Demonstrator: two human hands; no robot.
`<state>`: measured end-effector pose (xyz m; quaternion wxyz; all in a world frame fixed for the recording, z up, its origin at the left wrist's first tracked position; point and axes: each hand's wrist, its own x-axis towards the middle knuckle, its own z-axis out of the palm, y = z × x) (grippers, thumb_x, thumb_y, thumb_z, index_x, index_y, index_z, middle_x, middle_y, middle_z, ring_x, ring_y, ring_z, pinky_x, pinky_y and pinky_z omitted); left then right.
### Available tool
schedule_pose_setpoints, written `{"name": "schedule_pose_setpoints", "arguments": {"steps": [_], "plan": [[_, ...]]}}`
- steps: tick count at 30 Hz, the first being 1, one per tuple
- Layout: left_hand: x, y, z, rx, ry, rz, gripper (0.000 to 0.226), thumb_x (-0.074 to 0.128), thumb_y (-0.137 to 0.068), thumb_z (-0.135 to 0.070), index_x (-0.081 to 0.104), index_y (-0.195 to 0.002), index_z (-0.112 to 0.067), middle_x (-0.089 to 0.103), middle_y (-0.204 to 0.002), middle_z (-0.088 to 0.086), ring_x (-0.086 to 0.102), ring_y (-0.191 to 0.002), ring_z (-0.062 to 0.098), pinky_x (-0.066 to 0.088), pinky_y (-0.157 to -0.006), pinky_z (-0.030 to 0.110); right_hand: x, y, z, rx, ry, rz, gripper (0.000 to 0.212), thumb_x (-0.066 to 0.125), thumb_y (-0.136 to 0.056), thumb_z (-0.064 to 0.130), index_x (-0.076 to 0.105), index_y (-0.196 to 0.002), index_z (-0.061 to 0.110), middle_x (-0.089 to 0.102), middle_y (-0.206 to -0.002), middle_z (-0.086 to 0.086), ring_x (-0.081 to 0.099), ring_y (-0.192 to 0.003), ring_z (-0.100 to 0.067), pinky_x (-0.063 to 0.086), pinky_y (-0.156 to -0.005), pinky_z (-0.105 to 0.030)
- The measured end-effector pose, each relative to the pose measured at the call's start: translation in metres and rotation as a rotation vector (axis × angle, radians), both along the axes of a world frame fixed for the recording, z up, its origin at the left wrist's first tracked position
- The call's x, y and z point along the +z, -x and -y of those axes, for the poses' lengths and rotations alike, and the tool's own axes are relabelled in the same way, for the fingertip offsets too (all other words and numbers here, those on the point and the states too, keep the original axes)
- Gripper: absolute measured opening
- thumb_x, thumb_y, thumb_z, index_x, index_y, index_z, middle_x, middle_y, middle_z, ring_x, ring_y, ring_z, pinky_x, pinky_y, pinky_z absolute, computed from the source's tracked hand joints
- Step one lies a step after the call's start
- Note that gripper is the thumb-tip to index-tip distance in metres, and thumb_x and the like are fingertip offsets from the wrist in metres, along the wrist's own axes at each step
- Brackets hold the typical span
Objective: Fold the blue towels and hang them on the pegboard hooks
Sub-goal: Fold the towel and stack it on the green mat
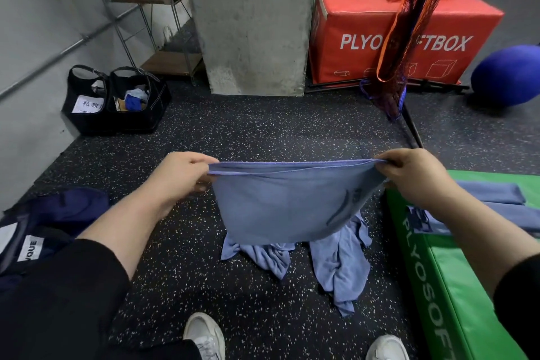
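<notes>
A gym: speckled rubber floor [263, 131] lies under the held towel, a red plyo soft box [409, 38] stands beyond it, a green one [455, 286] right of it, a blue exercise ball [508, 76] far right.

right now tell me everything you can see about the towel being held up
The held towel is a light blue, soft-looking cloth, folded over so two stitched edges run together along its top. It hangs in the air above the speckled floor, stretched level between both hands: the left hand pinches its left top corner, the right hand its right. The body sags in a curve, and a dark mark or loop shows near its right side. Nothing else touches it.
</notes>
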<state>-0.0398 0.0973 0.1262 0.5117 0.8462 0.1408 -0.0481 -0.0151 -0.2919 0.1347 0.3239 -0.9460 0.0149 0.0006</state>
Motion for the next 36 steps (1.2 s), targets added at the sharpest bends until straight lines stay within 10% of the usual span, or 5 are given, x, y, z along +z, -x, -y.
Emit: {"name": "schedule_pose_setpoints", "arguments": {"steps": [4, 15, 36], "plan": [[-0.006, -0.003, -0.006, -0.139, -0.463, 0.056, 0.024, 0.073, -0.084, -0.014, 0.074, -0.086, -0.038, 0.075, -0.077, -0.006, 0.068, -0.072, 0.019, 0.051, -0.066, 0.034, -0.003, -0.003, 0.005, -0.018, 0.012, 0.031, 0.015, 0.063, -0.095, 0.012, 0.074, -0.090, 0.020, 0.075, -0.077, -0.009, 0.073, -0.071, -0.026, 0.055, -0.072, -0.038], [-0.001, -0.008, -0.011, -0.133, -0.675, 0.199, 0.028, 0.059, -0.101, -0.035, 0.073, -0.089, -0.014, 0.063, -0.088, 0.003, 0.060, -0.086, 0.030, 0.050, -0.079, 0.046, -0.009, -0.008, 0.011, -0.093, -0.012, 0.100, 0.007, 0.070, -0.093, 0.021, 0.076, -0.092, 0.018, 0.071, -0.077, 0.000, 0.059, -0.067, -0.018, 0.041, -0.062, -0.031], [0.027, -0.017, 0.039, -0.102, 0.182, 0.488, 0.013, 0.060, -0.102, -0.019, 0.071, -0.095, -0.018, 0.072, -0.088, 0.006, 0.059, -0.081, 0.012, 0.046, -0.077, 0.035, -0.019, -0.013, 0.016, -0.130, 0.168, -0.070, 0.012, 0.065, -0.090, 0.008, 0.074, -0.097, 0.009, 0.069, -0.081, -0.012, 0.061, -0.077, -0.031, 0.047, -0.070, -0.035]]}}
